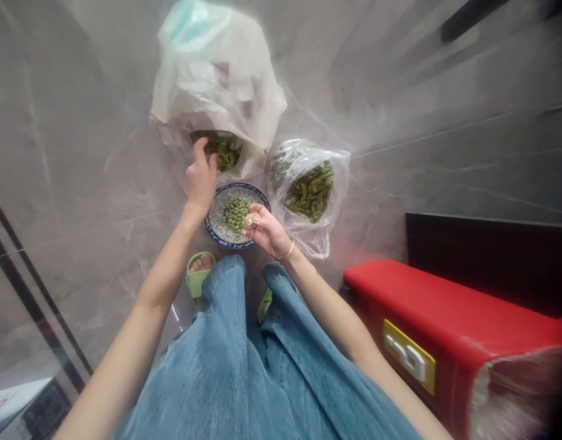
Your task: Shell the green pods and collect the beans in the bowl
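Note:
My left hand (201, 180) reaches to the mouth of a large white plastic bag (216, 79). Its thumb and forefinger are apart beside the green bean pods (226, 151) inside, and the other fingers are partly hidden. Over the right side of a blue-rimmed patterned bowl (216, 235), my right hand (269, 233) has its fingers pinched together; what lies between them is too small to make out. Shelled green beans (235, 212) lie in the middle of that bowl. Right of it, a clear plastic bag (285, 168) stands open with many pods (310, 190) in it.
A red box-like object (427, 299) with a yellow label stands at the right, by a black panel (482, 256). My feet in green slippers (197, 281) are just below the bowl. Grey marbled tiles (101, 183) form the floor. A white-topped box (19, 400) sits lower left.

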### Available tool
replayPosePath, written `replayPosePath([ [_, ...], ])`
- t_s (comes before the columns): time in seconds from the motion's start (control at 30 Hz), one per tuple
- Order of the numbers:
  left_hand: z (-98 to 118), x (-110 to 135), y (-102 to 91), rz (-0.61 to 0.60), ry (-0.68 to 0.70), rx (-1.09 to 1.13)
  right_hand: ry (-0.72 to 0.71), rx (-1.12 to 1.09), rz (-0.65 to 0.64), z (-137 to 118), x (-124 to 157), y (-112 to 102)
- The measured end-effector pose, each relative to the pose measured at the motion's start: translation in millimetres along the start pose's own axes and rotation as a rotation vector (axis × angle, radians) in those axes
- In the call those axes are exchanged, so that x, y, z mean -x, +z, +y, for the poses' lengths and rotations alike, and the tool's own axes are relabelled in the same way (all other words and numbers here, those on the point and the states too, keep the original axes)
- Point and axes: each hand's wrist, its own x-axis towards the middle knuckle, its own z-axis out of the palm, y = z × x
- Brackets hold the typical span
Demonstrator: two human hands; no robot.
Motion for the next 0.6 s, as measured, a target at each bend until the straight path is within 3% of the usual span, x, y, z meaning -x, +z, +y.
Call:
replayPosePath([
  [0.13,3,-9,0.4,0.084,0.035,0.009,-0.094,0.094,0.069,1,-2,-3],
  [0.2,15,6,-2.7,0.099,0.111,0.035,-0.167,0.145,0.115,2,-3,-3],
  [0.27,31,30,-5.9,0.029,0.137,0.082,-0.233,0.191,0.169,2,-4,-2],
  [0.33,44,56,-7.0,-0.101,0.105,0.218,-0.28,0.23,0.209,3,-5,-2],
  [0.4,54,79,-5.1,-0.138,0.051,0.345,-0.317,0.266,0.237,3,-5,-1],
  [0.5,61,98,0.4,-0.09,-0.098,0.518,-0.364,0.297,0.28,4,-5,0],
  [0.6,64,101,4.0,-0.069,-0.219,0.627,-0.37,0.276,0.332,6,-4,3],
])
